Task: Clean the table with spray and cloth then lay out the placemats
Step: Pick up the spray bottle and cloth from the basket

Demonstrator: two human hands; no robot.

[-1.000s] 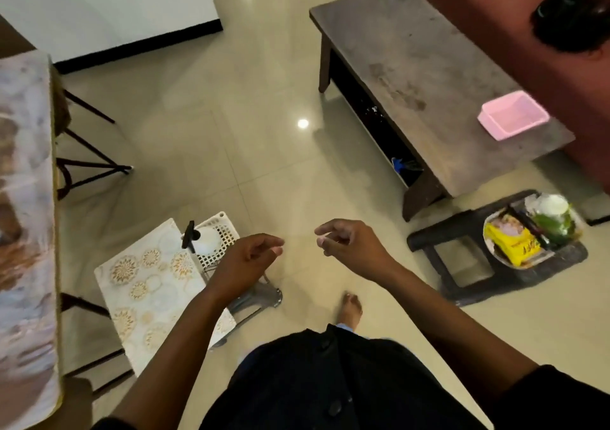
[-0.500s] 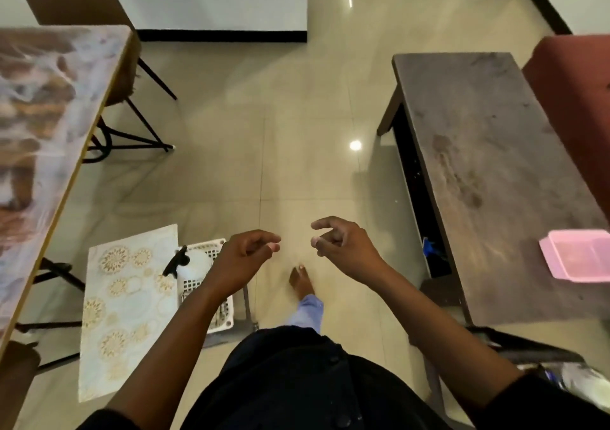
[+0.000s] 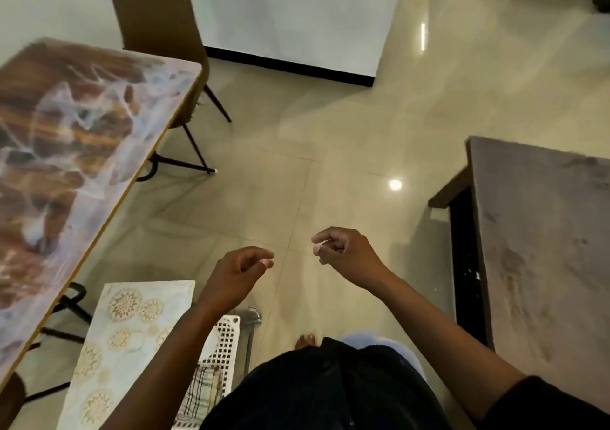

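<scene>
A marble-patterned table (image 3: 82, 152) runs along the left side. Below it, a pale placemat with gold floral circles (image 3: 122, 347) lies on a low stand. Beside the placemat sits a white perforated basket (image 3: 227, 340) holding a checked cloth (image 3: 201, 393); my left forearm covers much of it, and no spray bottle shows. My left hand (image 3: 237, 274) hovers above the basket with fingers loosely curled, holding nothing. My right hand (image 3: 343, 253) hangs over the floor, fingers loosely curled and empty.
A brown chair (image 3: 158, 27) stands at the far end of the marble table. A dark wooden coffee table (image 3: 541, 251) fills the right side. Glossy beige floor tiles (image 3: 297, 165) lie between the two tables. My foot (image 3: 305, 342) shows below my hands.
The view has swung left: the marble table now fills more of the left, the coffee table has slid right, the pink tray has left view. Both hands stay loosely curled and empty.
</scene>
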